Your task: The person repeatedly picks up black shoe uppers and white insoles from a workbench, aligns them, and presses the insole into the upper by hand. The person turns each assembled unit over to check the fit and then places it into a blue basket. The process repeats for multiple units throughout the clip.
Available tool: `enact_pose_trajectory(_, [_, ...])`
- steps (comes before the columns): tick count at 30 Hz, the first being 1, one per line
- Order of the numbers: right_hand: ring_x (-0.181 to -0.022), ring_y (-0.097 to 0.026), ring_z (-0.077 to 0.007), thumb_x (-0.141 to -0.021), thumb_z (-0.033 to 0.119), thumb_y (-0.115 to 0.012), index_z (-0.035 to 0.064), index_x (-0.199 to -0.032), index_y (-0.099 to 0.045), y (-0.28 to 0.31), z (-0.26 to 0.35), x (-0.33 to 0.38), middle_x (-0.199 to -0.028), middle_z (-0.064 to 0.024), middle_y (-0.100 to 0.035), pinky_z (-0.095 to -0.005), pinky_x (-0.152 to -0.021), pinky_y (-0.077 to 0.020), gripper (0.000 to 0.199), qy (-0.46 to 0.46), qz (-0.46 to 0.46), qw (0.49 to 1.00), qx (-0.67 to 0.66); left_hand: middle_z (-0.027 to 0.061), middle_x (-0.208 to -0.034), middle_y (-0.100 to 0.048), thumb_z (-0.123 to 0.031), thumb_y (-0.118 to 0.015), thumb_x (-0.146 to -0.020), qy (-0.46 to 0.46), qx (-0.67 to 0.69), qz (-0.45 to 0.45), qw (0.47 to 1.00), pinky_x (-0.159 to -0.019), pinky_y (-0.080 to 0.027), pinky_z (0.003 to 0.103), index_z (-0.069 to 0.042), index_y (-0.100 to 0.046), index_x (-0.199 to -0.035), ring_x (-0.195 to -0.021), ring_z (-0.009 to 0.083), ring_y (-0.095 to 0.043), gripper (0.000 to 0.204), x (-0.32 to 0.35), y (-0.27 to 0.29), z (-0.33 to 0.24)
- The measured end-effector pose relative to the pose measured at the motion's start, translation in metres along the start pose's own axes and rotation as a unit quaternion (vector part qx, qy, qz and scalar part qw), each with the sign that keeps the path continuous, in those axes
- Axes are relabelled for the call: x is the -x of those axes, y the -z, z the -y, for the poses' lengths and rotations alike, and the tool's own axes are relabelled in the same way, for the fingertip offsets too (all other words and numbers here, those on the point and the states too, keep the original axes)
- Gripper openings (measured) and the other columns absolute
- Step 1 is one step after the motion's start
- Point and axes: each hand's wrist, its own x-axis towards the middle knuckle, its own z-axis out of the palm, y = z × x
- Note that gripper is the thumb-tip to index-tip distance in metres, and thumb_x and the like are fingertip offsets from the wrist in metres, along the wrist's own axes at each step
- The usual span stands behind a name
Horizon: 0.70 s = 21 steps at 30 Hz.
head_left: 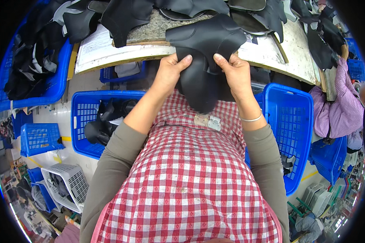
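Observation:
Between my two hands hangs a black shoe upper, smooth and stitched, its rounded toe end drooping toward my checked apron. My left hand pinches its left edge, thumb on top. On the opposite edge, my right hand grips in the same way, thumb over the face and fingers hidden beneath. The far part of the piece reaches over the near edge of the workbench. More black shoe uppers lie along the bench beyond my hands.
Blue crates stand on both sides: one with black pieces at left, another at right. A fuller blue bin is raised at far left. At right, a person in a purple checked sleeve reaches to the bench. A white crate sits lower left.

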Motion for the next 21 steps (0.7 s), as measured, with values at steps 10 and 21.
enact_pose_trajectory(10, [-0.071,-0.069,-0.0254,-0.08,0.016,-0.073,0.0124,-0.076,-0.068,0.066,0.137,0.024,-0.071,-0.0037,-0.068,-0.0368,-0.066,-0.0507,0.007,0.429,0.253,0.76,0.417,0.0115,-0.116,-0.077,-0.017,-0.065,-0.104,0.001,-0.233,-0.189,0.954,-0.091,-0.058,0.031,-0.002,-0.077,-0.12,-0.103,0.0163,-0.073,0.025,0.011,0.091,-0.058])
enact_pose_trajectory(21, [-0.07,-0.056,-0.0177,-0.076,0.016,-0.067,0.0113,-0.072,-0.062,0.027,0.067,0.052,-0.068,-0.0015,-0.053,-0.0329,-0.076,-0.0441,0.008,0.453,0.357,0.674,0.461,0.011,-0.138,-0.064,-0.008,-0.069,-0.097,-0.08,-0.311,0.201,0.925,-0.111,-0.05,0.038,-0.003,-0.066,-0.138,-0.13,0.0247,-0.062,0.041,0.02,0.001,-0.051])
